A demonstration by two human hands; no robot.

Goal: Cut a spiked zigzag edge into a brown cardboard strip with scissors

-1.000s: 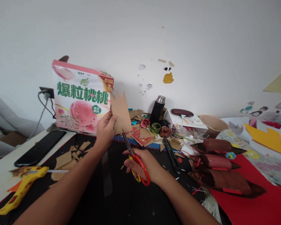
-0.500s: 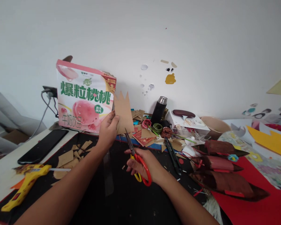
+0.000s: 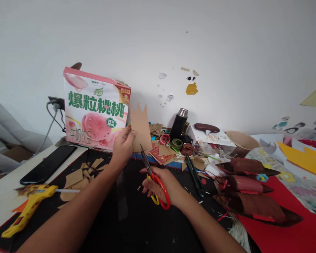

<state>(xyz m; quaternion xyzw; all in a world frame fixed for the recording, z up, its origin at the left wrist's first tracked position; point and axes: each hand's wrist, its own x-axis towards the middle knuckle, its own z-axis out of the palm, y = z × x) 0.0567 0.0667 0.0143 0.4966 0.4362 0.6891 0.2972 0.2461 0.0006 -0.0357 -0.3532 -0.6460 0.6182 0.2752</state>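
Observation:
Between thumb and fingers, my left hand [image 3: 124, 143] pinches a piece of brown cardboard [image 3: 141, 127] by its left edge. The cardboard stands upright, and its top edge is cut into zigzag points. Lower and to the right, my right hand [image 3: 162, 185] holds scissors [image 3: 160, 189] with red and yellow handles. Their blades look closed and point up and left, the tip at the cardboard's lower edge in view; whether they touch, I cannot tell. Cardboard scraps [image 3: 79, 177] lie left of my left forearm on the black mat [image 3: 137, 225].
A pink and white drink carton [image 3: 94, 105] stands at the back left, a black phone [image 3: 48, 165] before it. A yellow glue gun [image 3: 28, 211] lies front left. Further right are a utility knife [image 3: 195, 175], a black flask [image 3: 179, 123] and several brown boat-like models [image 3: 258, 207].
My left hand and the cardboard have shifted slightly right and down. My right hand and the scissors look unmoved.

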